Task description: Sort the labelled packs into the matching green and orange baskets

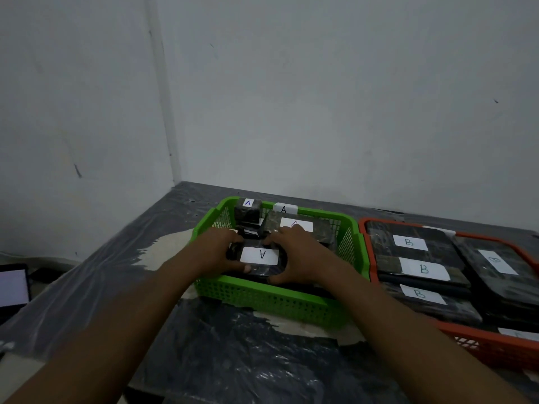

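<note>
Two baskets sat side by side on the bench (204,345). The left basket (271,301) held A packs (259,255); the right basket (495,349) held B packs (423,269).

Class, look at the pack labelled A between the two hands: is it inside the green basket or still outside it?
Inside. The pack labelled A sits below the green basket rim, within its walls, held between left hand and right hand.

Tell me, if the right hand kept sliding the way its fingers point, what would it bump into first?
Probably the far pack with the partly hidden label, which the right hand already reaches; depth is unclear.
</note>
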